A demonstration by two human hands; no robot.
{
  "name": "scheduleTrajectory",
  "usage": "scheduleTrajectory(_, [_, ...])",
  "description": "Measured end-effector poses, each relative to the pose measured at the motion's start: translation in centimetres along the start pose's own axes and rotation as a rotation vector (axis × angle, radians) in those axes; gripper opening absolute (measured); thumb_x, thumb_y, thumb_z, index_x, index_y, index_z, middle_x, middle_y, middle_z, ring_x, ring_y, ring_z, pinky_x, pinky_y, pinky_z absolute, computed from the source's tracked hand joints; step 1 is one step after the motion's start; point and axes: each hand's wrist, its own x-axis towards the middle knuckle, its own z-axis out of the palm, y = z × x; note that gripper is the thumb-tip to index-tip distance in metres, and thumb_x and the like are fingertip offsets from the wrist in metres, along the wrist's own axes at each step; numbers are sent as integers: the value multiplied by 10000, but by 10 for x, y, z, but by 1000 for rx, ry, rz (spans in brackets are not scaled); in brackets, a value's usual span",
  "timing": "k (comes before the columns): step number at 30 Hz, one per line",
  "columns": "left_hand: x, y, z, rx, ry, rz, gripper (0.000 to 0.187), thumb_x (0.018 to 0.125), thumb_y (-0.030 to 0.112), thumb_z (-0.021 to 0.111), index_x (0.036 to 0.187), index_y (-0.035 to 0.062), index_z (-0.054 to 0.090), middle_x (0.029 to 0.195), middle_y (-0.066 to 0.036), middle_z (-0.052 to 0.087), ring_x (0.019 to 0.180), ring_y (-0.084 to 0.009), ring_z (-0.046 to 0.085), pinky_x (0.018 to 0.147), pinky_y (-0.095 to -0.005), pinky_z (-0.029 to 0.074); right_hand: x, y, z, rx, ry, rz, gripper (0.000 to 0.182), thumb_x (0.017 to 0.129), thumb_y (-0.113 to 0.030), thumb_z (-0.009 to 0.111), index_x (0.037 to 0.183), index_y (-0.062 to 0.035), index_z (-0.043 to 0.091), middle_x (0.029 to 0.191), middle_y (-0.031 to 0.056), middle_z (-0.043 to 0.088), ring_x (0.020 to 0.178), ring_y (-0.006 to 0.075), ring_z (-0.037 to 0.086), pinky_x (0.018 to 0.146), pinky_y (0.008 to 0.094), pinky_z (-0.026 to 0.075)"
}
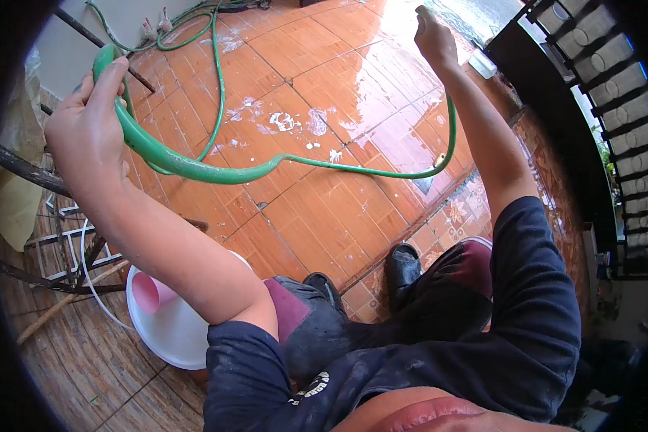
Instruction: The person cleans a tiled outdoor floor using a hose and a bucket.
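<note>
A green hose (194, 169) hangs in a loop between my two raised hands, above the orange tiled floor (295, 209). At the upper left, my left hand (90, 115) is closed round a thick, bulging part of the hose, thumb on top. The hose narrows near the middle and runs right, then curves up behind my right forearm. My right hand (433, 37) is raised at the upper right, its fingers closed on the hose's end, of which a small tip shows above them. White smears and bits lie on the tiles below the loop.
More green hose (219, 79) lies coiled at the top left. Beside my left arm are a dark metal frame (32, 173) and a white bucket (173, 338) with a pink cup (150, 294). Water wets the upper right tiles. A black gate (554, 101) stands at the right.
</note>
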Motion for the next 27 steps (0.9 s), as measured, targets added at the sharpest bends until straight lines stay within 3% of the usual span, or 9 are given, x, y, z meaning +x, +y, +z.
scheduleTrajectory(9, [6,-7,-2,39,1,8,320,756,241,748,786,-67,668,659,-25,534,625,-104,450,597,-266,376,3,3,-7,61,55,-39,281,953,-239,479,1215,-166,552,938,235,662,870,436,635,730,501,522])
scheduleTrajectory(27, [2,-3,-2,23,-6,-9,290,770,232,736,784,-50,671,654,-9,523,618,-90,441,585,-259,363,9,8,-16,-29,-7,118,273,965,-294,441,1192,-179,544,853,251,659,819,466,627,699,540,503])
